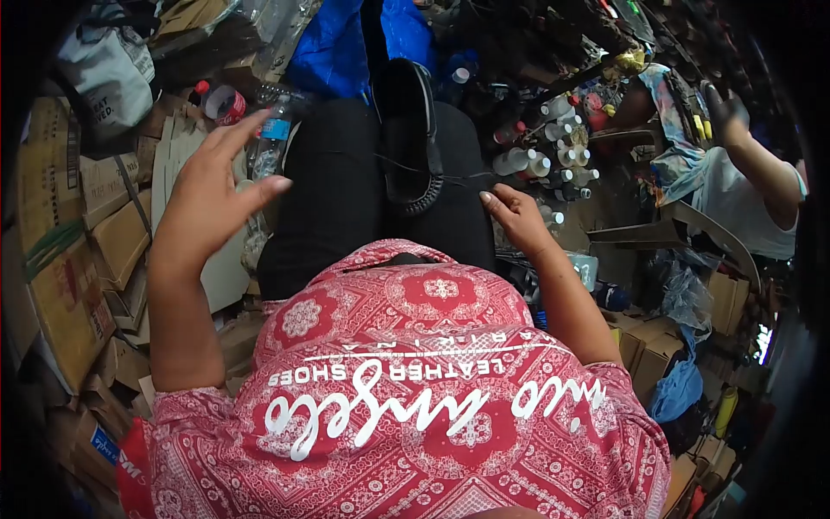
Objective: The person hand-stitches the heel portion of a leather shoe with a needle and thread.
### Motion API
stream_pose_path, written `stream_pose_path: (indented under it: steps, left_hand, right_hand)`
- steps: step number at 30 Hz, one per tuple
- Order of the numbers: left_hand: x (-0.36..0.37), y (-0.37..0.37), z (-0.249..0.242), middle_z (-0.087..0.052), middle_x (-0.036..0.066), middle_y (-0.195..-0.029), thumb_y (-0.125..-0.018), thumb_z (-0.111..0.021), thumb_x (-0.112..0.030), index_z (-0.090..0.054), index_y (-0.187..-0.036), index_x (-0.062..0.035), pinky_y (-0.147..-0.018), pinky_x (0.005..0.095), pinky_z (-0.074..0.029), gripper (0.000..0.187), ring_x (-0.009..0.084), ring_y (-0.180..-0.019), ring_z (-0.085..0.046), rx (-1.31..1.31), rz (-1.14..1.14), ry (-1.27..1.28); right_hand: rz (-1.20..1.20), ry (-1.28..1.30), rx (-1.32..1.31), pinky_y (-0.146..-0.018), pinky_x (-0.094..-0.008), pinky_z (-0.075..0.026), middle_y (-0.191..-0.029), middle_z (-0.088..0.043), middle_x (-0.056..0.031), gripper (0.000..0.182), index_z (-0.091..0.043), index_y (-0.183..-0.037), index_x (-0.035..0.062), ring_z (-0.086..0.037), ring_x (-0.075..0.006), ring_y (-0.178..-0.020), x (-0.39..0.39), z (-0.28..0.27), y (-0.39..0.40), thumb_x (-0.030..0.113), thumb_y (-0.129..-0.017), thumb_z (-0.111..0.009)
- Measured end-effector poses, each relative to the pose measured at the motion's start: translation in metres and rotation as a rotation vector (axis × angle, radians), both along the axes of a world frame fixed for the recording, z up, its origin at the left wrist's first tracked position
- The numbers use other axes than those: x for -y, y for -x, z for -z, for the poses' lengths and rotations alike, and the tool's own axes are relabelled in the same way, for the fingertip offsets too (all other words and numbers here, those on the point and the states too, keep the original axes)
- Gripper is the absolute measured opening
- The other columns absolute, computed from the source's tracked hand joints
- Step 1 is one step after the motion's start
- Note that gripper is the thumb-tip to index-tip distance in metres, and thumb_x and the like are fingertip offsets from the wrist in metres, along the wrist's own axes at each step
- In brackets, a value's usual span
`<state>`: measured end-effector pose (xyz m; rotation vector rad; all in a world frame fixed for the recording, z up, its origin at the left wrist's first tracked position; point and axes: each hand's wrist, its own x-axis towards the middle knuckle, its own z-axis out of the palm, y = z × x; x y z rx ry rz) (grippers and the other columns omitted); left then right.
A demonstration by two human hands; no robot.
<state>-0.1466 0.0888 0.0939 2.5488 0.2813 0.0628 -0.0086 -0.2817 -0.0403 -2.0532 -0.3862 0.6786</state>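
Thread (464, 178) (dark) runs from shoe (405, 130) to right hand (515, 216), left hand (207, 186) spread.

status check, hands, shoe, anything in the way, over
Left hand open, off the shoe; right hand pinching dark thread; shoe on lap, thread across it; bottles beside right leg

the lap (328, 164), in black trousers, carries a black shoe (407, 143). the shoe lies lengthwise between the two thighs, its rounded near end toward the waist. a thin dark thread (460, 178) crosses above the right thigh to its outer edge.
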Motion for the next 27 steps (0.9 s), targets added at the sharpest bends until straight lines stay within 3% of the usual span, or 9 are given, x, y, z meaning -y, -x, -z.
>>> stream_pose_path:
  steps: [3,6,10,12,13,16,22,25,27]
  left_hand:
    - [0.039,0.007,-0.055,-0.062,0.009,-0.098,-0.074,-0.07,-0.034,-0.066,-0.11,-0.0033,-0.06,0.0234,-0.042,0.048,0.0106,-0.066,-0.053,0.102,0.334,0.657]
    - [0.08,0.003,-0.07,-0.062,0.022,-0.1,-0.086,-0.066,-0.019,-0.064,-0.104,0.0082,-0.07,0.0373,-0.052,0.033,0.0255,-0.079,-0.064,0.342,0.984,1.413]
    - [0.1,0.012,-0.094,-0.062,0.02,-0.092,-0.083,-0.068,-0.013,-0.064,-0.093,0.0053,-0.064,0.0317,-0.052,0.021,0.0215,-0.072,-0.063,0.336,0.854,1.526]
    - [0.107,0.016,-0.106,-0.063,0.018,-0.086,-0.081,-0.069,-0.009,-0.064,-0.086,0.0033,-0.059,0.0279,-0.052,0.014,0.0188,-0.067,-0.062,0.32,0.766,1.599]
    - [0.11,0.019,-0.112,-0.063,0.018,-0.083,-0.081,-0.07,-0.007,-0.064,-0.082,0.0024,-0.057,0.026,-0.051,0.011,0.0174,-0.065,-0.062,0.309,0.721,1.639]
    - [0.12,0.04,-0.126,-0.063,0.015,-0.075,-0.078,-0.072,0.0,-0.063,-0.071,-0.0005,-0.051,0.0204,-0.051,0.011,0.0134,-0.058,-0.061,0.277,0.575,1.746]
    - [0.139,0.061,-0.123,-0.064,0.015,-0.076,-0.077,-0.072,-0.001,-0.065,-0.072,0.0004,-0.049,0.0202,-0.05,0.009,0.0124,-0.059,-0.061,0.38,0.404,1.707]
    - [0.147,0.06,-0.118,-0.065,0.015,-0.077,-0.077,-0.072,-0.001,-0.065,-0.072,0.0003,-0.048,0.0198,-0.05,0.008,0.0119,-0.059,-0.061,0.444,0.373,1.766]
    - [0.144,0.06,-0.122,-0.065,0.015,-0.077,-0.078,-0.072,-0.001,-0.065,-0.073,0.0002,-0.048,0.0197,-0.05,0.008,0.0117,-0.059,-0.061,0.458,0.386,1.79]
  right_hand:
    - [0.004,0.022,0.0,-0.058,-0.0261,-0.035,-0.066,-0.043,0.0004,0.035,-0.053,-0.078,-0.0002,-0.037,-0.0074,-0.066,-0.002,-0.005,0.001,0.031,-0.092,-0.06]
    - [0.016,0.03,0.026,-0.06,-0.0269,-0.038,-0.068,-0.047,-0.0015,0.034,-0.055,-0.082,-0.001,-0.039,-0.0082,-0.067,-0.004,-0.011,0.006,0.031,-0.092,-0.06]
    - [0.05,0.072,0.027,-0.06,-0.0278,-0.039,-0.067,-0.048,-0.0029,0.033,-0.056,-0.083,-0.0003,-0.04,-0.0092,-0.067,-0.003,-0.006,0.01,0.031,-0.092,-0.06]
    - [0.059,0.058,0.012,-0.058,-0.0244,-0.032,-0.07,-0.039,0.005,0.034,-0.047,-0.075,0.0042,-0.034,-0.0053,-0.069,-0.004,-0.006,0.011,0.029,-0.094,-0.058]
    - [0.072,0.064,0.008,-0.059,-0.0279,-0.039,-0.066,-0.049,-0.003,0.034,-0.056,-0.082,-0.0005,-0.04,-0.0088,-0.066,-0.003,-0.004,0.011,0.032,-0.092,-0.061]
    - [0.065,0.066,0.031,-0.06,-0.0276,-0.039,-0.067,-0.05,-0.0031,0.034,-0.057,-0.083,-0.0005,-0.041,-0.0086,-0.067,-0.005,-0.009,0.012,0.032,-0.092,-0.061]
    - [0.046,-0.001,-0.03,-0.06,-0.0241,-0.034,-0.07,-0.043,0.004,0.031,-0.052,-0.08,0.0039,-0.038,-0.0062,-0.068,-0.006,-0.012,0.009,0.031,-0.093,-0.059]
    - [0.123,-0.036,-0.303,-0.06,-0.0214,-0.035,-0.069,-0.047,0.0042,0.024,-0.059,-0.091,0.0072,-0.044,-0.0075,-0.066,0.001,-0.011,0.003,0.031,-0.093,-0.059]
    - [0.201,-0.366,-0.499,-0.067,-0.0222,-0.038,-0.077,-0.052,0.004,0.028,-0.062,-0.107,0.0117,-0.05,-0.0089,-0.072,0.011,-0.006,-0.002,0.035,-0.092,-0.058]
